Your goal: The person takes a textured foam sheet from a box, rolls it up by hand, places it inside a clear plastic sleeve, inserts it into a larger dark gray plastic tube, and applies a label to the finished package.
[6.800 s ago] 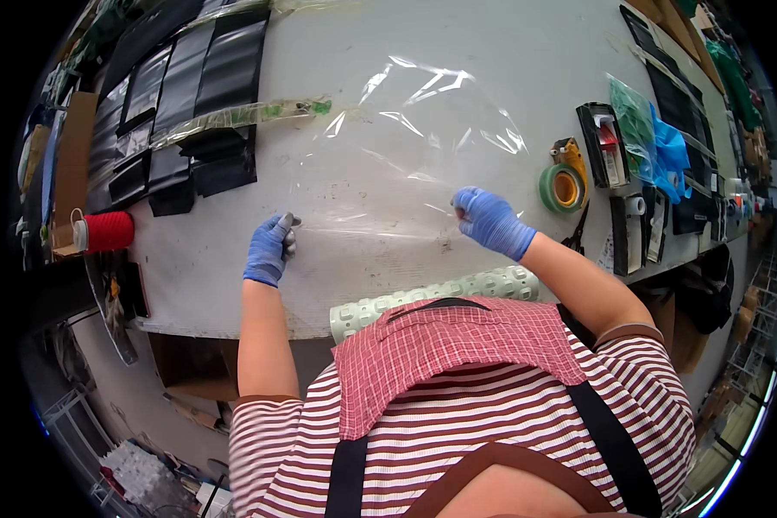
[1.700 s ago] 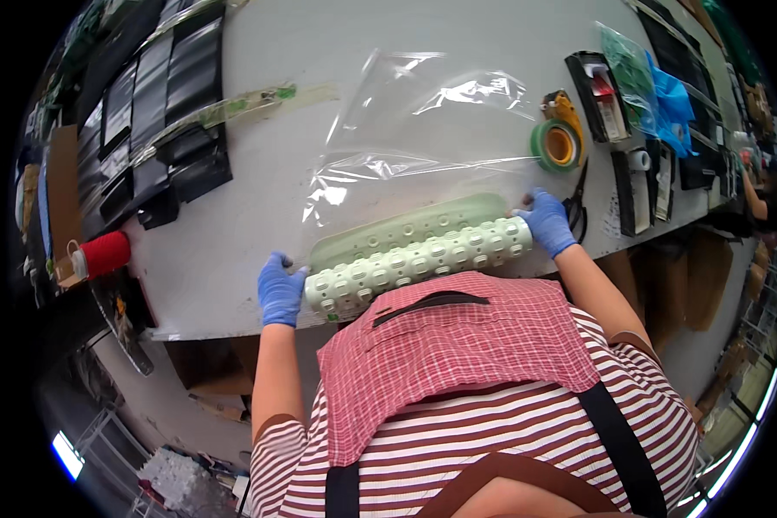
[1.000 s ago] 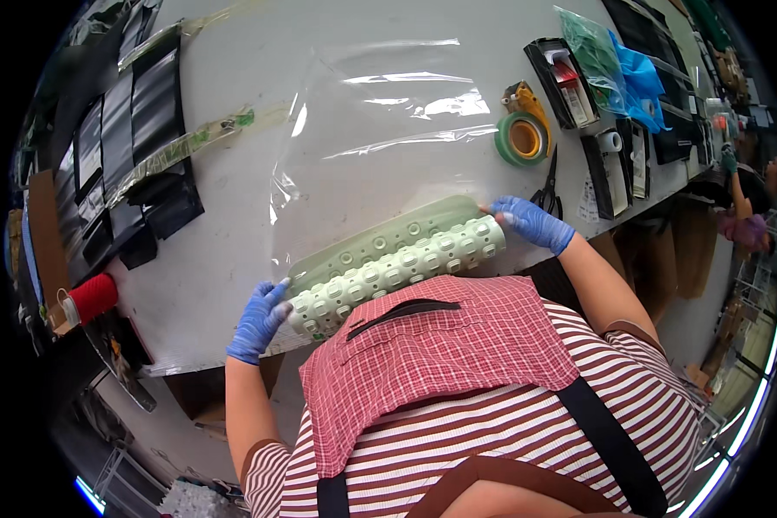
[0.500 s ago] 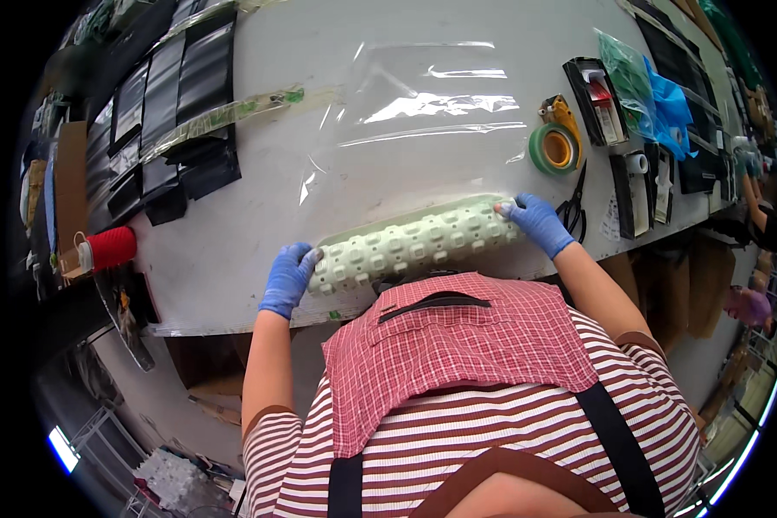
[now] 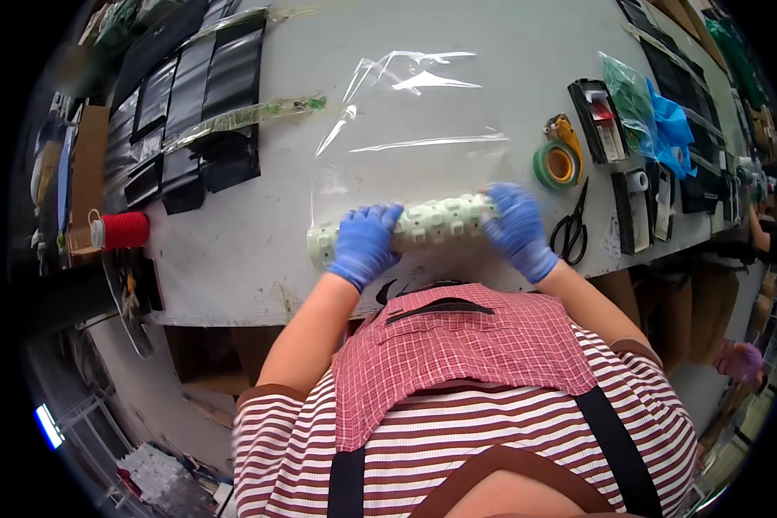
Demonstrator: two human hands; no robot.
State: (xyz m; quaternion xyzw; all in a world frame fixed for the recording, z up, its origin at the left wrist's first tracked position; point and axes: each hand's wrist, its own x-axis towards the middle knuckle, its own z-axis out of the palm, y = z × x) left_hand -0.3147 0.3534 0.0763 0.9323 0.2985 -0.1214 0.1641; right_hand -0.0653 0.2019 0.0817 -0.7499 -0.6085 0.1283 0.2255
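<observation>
A pale green bumpy roll (image 5: 440,217), studded with raised knobs, lies crosswise near the table's front edge. Over its left part curl the fingers of my left hand (image 5: 364,245), in a blue glove, leaving the left end of the roll showing. My right hand (image 5: 520,229), gloved alike, wraps the right end. Beyond the roll spreads a clear plastic film (image 5: 406,164), flat on the table with shiny creases; its near edge is at the roll. The undersides of both hands and the thumbs are mostly hidden.
Right of the film are a tape dispenser (image 5: 559,160) with green tape, black scissors (image 5: 571,231) and black open boxes (image 5: 599,121). Blue plastic (image 5: 667,129) lies farther right. At left sit black sheets (image 5: 205,99) and a red thread spool (image 5: 123,230).
The roll looks narrower and more tightly rolled. My left hand has moved right, from the roll's end onto its top. The film's creases have shifted, and my right hand reaches farther over the roll.
</observation>
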